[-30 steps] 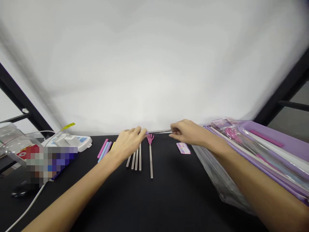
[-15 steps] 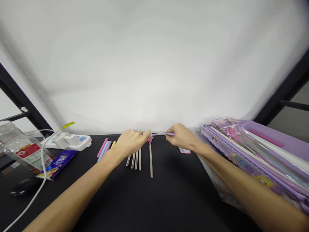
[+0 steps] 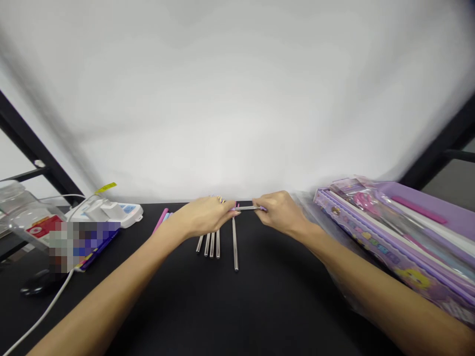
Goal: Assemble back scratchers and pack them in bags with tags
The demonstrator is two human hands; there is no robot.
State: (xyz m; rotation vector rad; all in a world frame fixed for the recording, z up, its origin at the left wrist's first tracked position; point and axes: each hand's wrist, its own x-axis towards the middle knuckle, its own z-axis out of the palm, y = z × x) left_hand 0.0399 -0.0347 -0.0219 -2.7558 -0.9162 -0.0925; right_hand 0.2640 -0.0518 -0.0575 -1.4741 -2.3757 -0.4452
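Between my hands runs a thin silver rod (image 3: 247,208) with light purple at its ends, held level just above the back of the black table (image 3: 260,296). My left hand (image 3: 206,215) is closed on its left end, and my right hand (image 3: 280,211) pinches its right end. Below my left hand lie several silver metal tubes (image 3: 212,247), their far ends hidden by the hand. One longer silver tube (image 3: 235,247) lies apart, just right of them. Left of my wrist, pink and blue sticks (image 3: 162,218) are partly covered by my forearm.
At right stands a purple box (image 3: 356,237) of plastic-wrapped stationery, with clear plastic beside it. On the left are a power strip (image 3: 129,213), a clear jar (image 3: 25,212), a blue packet (image 3: 100,247), a black mouse (image 3: 37,284) and a white cable (image 3: 48,309). A white wall rises behind.
My hands have drawn slightly closer together, and less of the rod shows between them. My left hand and forearm now cover more of the coloured sticks. The view has shifted a little.
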